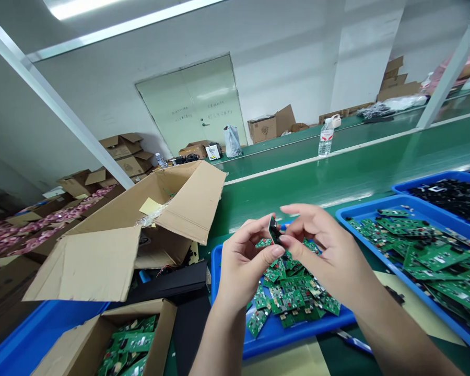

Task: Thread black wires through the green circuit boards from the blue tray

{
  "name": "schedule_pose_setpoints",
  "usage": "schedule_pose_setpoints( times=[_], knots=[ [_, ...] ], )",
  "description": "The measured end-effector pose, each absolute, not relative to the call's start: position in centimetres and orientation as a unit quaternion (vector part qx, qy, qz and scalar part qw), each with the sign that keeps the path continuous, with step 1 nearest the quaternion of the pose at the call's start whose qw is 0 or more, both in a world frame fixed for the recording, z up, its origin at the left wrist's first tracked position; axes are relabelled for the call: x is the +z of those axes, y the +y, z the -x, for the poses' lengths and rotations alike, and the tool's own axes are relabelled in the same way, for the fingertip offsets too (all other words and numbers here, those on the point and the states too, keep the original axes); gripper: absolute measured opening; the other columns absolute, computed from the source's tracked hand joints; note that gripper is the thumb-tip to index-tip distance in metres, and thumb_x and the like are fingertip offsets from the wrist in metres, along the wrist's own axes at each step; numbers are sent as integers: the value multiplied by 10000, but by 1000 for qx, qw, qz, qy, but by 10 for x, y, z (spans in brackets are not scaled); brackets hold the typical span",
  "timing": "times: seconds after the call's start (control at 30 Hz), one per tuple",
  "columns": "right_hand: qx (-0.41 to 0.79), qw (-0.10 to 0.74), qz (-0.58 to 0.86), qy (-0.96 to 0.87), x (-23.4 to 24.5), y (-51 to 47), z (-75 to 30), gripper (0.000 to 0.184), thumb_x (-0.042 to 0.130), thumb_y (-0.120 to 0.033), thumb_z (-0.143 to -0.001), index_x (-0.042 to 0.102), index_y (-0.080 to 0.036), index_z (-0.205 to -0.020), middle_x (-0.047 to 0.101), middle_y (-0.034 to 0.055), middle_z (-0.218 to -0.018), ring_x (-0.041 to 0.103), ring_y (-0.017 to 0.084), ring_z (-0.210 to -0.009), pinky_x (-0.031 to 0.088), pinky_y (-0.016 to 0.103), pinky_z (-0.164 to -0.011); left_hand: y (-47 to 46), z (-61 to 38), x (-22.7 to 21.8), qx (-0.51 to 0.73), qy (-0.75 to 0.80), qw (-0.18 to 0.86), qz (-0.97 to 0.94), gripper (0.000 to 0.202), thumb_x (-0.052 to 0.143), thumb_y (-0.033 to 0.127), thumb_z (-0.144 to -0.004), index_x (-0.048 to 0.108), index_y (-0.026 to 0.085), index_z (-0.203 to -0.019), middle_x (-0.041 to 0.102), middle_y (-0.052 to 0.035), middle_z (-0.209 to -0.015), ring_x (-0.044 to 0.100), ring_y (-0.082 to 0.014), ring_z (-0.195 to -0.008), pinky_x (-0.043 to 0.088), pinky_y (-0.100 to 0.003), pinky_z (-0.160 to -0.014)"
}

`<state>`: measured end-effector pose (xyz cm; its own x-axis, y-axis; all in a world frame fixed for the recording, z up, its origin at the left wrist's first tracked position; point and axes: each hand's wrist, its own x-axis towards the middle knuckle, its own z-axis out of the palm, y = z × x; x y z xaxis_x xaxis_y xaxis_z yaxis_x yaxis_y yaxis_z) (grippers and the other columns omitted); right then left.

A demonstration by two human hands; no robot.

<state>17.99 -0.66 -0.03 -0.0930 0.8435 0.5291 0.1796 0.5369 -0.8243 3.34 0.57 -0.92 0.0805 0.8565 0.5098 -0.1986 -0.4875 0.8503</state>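
Note:
My left hand [245,256] pinches a small circuit board [272,230], tilted on edge, between thumb and fingers. A black part [276,236] sits against the face of the board. From the other side, my right hand [317,237] meets it with the thumb and a curled finger, while its index finger is raised. What exactly the right fingertips grip is partly hidden. Below both hands lies a blue tray [293,337] holding a pile of green circuit boards [292,295].
At right stand a blue tray [379,250] of circuit boards and another tray [401,187] of black parts. A small carton [166,329] of boards and a large open carton [97,261] occupy the left. A blue-handled tool [354,342] lies in front; a water bottle [326,138] stands behind.

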Motion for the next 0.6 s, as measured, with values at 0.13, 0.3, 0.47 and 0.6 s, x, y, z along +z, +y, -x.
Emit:
schedule_pose_setpoints(
  times=[0.13,0.3,0.47,0.6],
  knots=[
    [288,571,370,-674,-3,-5,-180,208,556,-223,-859,517,-222,-1063,634,1,-750,630,141,-712,517,235,-639,5,-30,-8,605,268,450,-600,380,791,275,-660,717,264,-1033,630,-18,-781,578,-119,-747,511,-234,-706],
    [205,574,388,-691,-6,-1,-182,191,556,-219,-863,562,-226,-1053,626,-3,-752,634,140,-699,517,239,-635,3,-26,-5,567,264,507,-594,376,781,259,-672,719,232,-1042,642,-40,-814,588,-142,-777,505,-256,-719],
    [108,587,367,-714,-6,4,-185,183,529,-149,-877,574,-209,-1044,648,19,-818,636,143,-729,528,248,-660,4,-23,-5,543,254,539,-591,339,767,257,-696,722,229,-1031,666,-54,-887,610,-149,-804,505,-267,-752],
    [-16,596,331,-732,-3,8,-188,211,513,-66,-874,608,-200,-1007,637,47,-859,626,163,-828,527,278,-716,3,-20,-2,498,237,569,-609,258,731,287,-736,734,187,-974,662,-68,-862,623,-158,-744,523,-273,-674]
  ],
)
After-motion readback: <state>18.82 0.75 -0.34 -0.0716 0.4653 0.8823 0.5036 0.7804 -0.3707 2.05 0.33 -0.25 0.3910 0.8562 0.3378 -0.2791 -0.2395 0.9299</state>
